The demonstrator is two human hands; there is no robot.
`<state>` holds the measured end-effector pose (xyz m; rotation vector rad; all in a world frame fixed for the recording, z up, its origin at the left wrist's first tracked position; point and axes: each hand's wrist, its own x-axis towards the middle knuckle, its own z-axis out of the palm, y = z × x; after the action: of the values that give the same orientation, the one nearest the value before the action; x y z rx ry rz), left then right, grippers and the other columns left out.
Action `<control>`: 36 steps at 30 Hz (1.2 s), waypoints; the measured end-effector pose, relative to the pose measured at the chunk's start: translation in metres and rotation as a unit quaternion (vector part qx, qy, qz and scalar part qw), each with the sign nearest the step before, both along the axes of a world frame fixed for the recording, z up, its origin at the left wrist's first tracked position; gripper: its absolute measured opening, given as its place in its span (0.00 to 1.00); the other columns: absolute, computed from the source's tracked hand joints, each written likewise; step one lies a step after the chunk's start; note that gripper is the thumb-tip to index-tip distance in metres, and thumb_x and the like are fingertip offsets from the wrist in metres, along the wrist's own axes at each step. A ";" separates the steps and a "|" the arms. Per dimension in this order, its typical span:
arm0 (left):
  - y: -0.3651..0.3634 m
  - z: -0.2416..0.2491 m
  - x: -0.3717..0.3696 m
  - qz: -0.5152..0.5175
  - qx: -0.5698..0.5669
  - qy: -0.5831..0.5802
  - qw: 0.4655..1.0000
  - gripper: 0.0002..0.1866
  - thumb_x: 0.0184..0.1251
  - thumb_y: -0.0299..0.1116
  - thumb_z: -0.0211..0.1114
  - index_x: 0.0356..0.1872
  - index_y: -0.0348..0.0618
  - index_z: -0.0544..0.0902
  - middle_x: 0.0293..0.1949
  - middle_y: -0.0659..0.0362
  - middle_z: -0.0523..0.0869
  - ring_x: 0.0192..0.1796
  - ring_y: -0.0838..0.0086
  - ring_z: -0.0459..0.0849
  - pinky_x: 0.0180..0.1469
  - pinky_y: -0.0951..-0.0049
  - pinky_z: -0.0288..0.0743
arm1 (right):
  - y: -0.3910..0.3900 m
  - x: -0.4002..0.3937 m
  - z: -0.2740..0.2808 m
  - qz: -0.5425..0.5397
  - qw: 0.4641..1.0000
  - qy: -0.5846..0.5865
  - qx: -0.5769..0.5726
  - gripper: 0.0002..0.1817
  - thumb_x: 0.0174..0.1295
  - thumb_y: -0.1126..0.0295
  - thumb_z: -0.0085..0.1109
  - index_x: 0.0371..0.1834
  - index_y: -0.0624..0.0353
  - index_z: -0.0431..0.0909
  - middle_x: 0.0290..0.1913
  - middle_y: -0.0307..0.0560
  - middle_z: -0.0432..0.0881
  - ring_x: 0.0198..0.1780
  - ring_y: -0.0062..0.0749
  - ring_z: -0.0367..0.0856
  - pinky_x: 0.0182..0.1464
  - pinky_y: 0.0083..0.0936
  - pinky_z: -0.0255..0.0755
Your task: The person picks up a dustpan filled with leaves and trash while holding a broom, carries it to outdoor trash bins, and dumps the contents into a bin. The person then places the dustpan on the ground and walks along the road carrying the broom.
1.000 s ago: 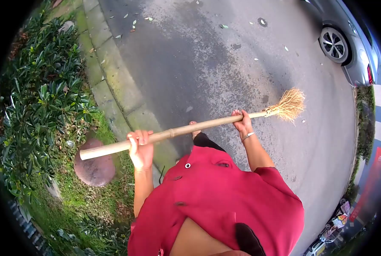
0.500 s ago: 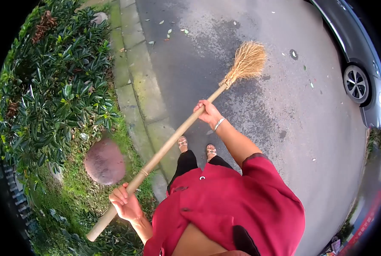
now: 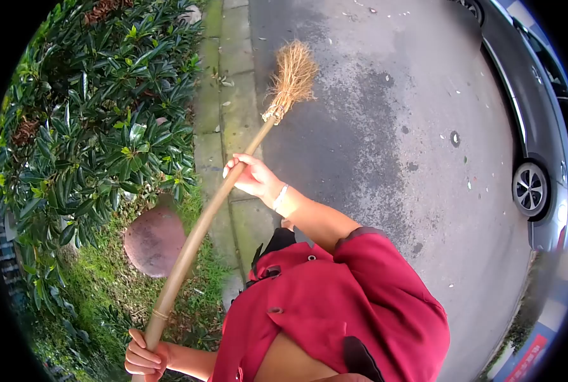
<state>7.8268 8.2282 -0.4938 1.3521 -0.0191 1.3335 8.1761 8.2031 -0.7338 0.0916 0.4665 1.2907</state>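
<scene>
A straw broom with a long pale wooden handle slants from the lower left up to its bristle head, which is over the road beside the kerb. My left hand is wrapped round the handle near its lower end, at the bottom left. Farther up, my right hand, with a white band at the wrist, grips the handle below the bristles. Whether the bristles touch the ground is hard to tell.
Leafy shrubs and a rounded reddish stone on grass lie left of the mossy kerb. Grey road with scattered leaves stretches to the right, where a dark grey car is parked.
The bristle head has swung left towards the kerb, and both hands have moved left with the broom. The handle now stands steeper in view, and my left hand is lower.
</scene>
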 end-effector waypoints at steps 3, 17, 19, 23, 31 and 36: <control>0.060 -0.026 0.005 -0.086 -0.113 -0.082 0.986 0.22 0.48 0.40 0.71 0.12 0.53 0.62 0.10 0.71 0.64 0.18 0.84 0.65 0.42 0.74 0.55 | -0.047 0.000 -0.011 -0.016 0.997 -0.057 -0.051 0.04 0.56 0.75 0.54 0.28 0.64 0.70 0.34 0.49 0.73 0.42 0.38 0.72 0.53 0.34 0.67; -0.116 -0.187 0.411 -0.596 -0.352 0.182 0.699 0.15 0.59 0.44 0.60 0.39 0.47 0.72 0.26 0.64 0.69 0.35 0.74 0.69 0.52 0.63 0.63 | -0.535 -0.047 -0.090 -0.541 0.762 0.081 -0.347 0.05 0.50 0.78 0.52 0.29 0.61 0.68 0.30 0.48 0.72 0.38 0.37 0.72 0.48 0.38 0.69; -0.219 -0.185 0.443 -0.689 -0.294 0.219 0.626 0.13 0.59 0.44 0.60 0.34 0.48 0.71 0.29 0.64 0.70 0.38 0.73 0.70 0.57 0.59 0.61 | -0.618 -0.069 -0.097 -0.663 0.645 0.098 -0.367 0.03 0.48 0.80 0.51 0.26 0.64 0.68 0.28 0.50 0.71 0.36 0.38 0.70 0.48 0.36 0.69; -0.411 -0.185 0.480 -0.815 -0.181 0.245 0.494 0.08 0.60 0.37 0.60 0.31 0.47 0.72 0.33 0.62 0.74 0.48 0.68 0.73 0.60 0.56 0.59 | -0.768 -0.118 -0.126 -0.858 0.401 0.141 -0.289 0.06 0.57 0.74 0.51 0.27 0.68 0.69 0.30 0.53 0.75 0.36 0.42 0.76 0.46 0.39 0.75; -0.597 -0.188 0.496 -0.849 -0.129 0.308 0.410 0.04 0.59 0.30 0.61 0.31 0.47 0.74 0.41 0.57 0.78 0.60 0.59 0.68 0.62 0.57 0.58 | -0.913 -0.084 -0.134 -0.750 0.475 0.291 -0.356 0.08 0.56 0.77 0.48 0.24 0.58 0.59 0.17 0.40 0.65 0.19 0.27 0.67 0.22 0.25 0.68; -0.578 -0.182 0.518 -0.769 -0.135 0.356 0.514 0.04 0.59 0.29 0.61 0.30 0.45 0.73 0.42 0.56 0.78 0.61 0.57 0.66 0.65 0.53 0.51 | -0.937 0.040 -0.166 -0.654 0.607 0.264 -0.365 0.09 0.54 0.79 0.47 0.22 0.57 0.58 0.16 0.39 0.62 0.17 0.26 0.63 0.22 0.24 0.65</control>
<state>8.3447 7.6504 -0.6761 0.8852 -0.3508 -0.7654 8.2163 7.2658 -0.8997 0.0882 1.1182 -0.4984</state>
